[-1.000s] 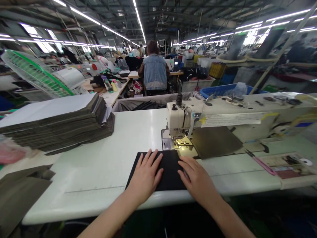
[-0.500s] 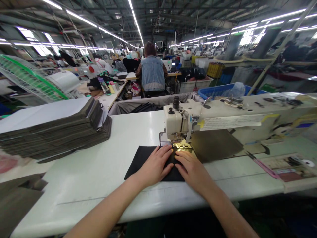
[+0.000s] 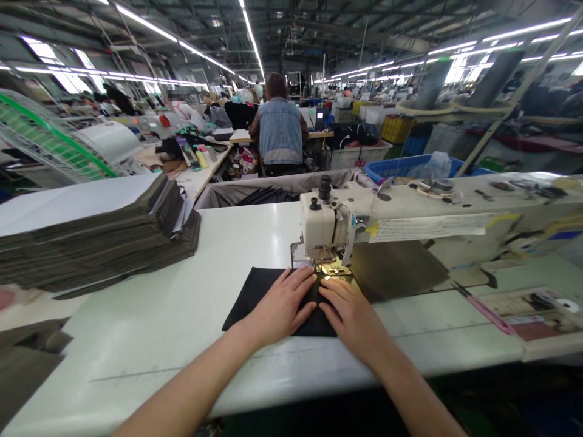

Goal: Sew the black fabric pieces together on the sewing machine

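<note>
A black piece of fabric [image 3: 249, 298] lies flat on the white sewing table [image 3: 150, 328], its far edge at the needle area of a sewing machine [image 3: 317, 226]. My left hand [image 3: 285, 303] rests on the fabric with fingers stretched forward, the fingertips just short of the presser foot. Beside it, my right hand [image 3: 350, 309] presses on the fabric's right part, fingers extended and slightly bent. A brass-coloured plate [image 3: 336, 269] sits right in front of the right fingertips. Both palms hide much of the cloth.
A tall stack of dark folded pieces [image 3: 95, 243] stands at the left. Pink-handled tweezers [image 3: 485, 311] lie by a tray of small items [image 3: 537, 309] at the right. Behind the table is a cloth-lined bin [image 3: 223, 193]; a person in a denim vest [image 3: 280, 130] sits farther off.
The view has shifted slightly, so the table and stack sit a little further left. Both hands keep nearly the same places on the black fabric.
</note>
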`<move>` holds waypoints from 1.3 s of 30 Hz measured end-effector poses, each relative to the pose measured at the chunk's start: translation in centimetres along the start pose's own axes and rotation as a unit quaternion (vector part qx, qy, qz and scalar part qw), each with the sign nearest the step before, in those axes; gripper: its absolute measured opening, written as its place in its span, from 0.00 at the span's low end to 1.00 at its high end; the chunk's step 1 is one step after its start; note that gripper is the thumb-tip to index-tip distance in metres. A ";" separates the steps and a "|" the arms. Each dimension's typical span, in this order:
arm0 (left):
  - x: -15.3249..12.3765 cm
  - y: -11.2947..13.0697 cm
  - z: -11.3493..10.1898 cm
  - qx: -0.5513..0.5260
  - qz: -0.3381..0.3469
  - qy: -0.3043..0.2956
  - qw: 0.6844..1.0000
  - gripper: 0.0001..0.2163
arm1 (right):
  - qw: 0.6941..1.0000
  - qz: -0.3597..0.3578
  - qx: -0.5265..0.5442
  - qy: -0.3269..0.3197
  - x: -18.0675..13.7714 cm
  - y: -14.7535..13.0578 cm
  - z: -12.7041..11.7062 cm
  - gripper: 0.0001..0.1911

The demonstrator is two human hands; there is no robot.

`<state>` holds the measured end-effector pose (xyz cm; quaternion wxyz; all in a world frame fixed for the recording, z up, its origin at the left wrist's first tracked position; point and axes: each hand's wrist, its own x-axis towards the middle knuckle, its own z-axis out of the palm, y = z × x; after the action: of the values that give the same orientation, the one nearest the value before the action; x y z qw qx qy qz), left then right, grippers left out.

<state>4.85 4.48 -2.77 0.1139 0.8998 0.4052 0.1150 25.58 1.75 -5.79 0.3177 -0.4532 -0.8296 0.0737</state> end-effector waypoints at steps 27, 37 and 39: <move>0.5 -2.1 -1.1 -0.050 0.132 0.014 0.990 0.19 | 0.998 -0.004 -0.063 -0.030 1.2 0.7 -1.2 0.08; 3.0 -4.4 -1.5 -0.034 0.116 0.016 0.993 0.18 | 0.997 0.020 -0.061 -0.030 1.4 0.8 -1.0 0.08; 3.0 -4.4 -1.4 -0.038 0.114 0.026 0.992 0.18 | 0.998 0.024 -0.052 -0.013 0.5 0.5 -1.0 0.08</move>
<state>3.27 9.76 -2.41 0.1236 0.9317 0.2985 0.1662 26.37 2.31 -4.97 0.2808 -0.4880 -0.8253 0.0441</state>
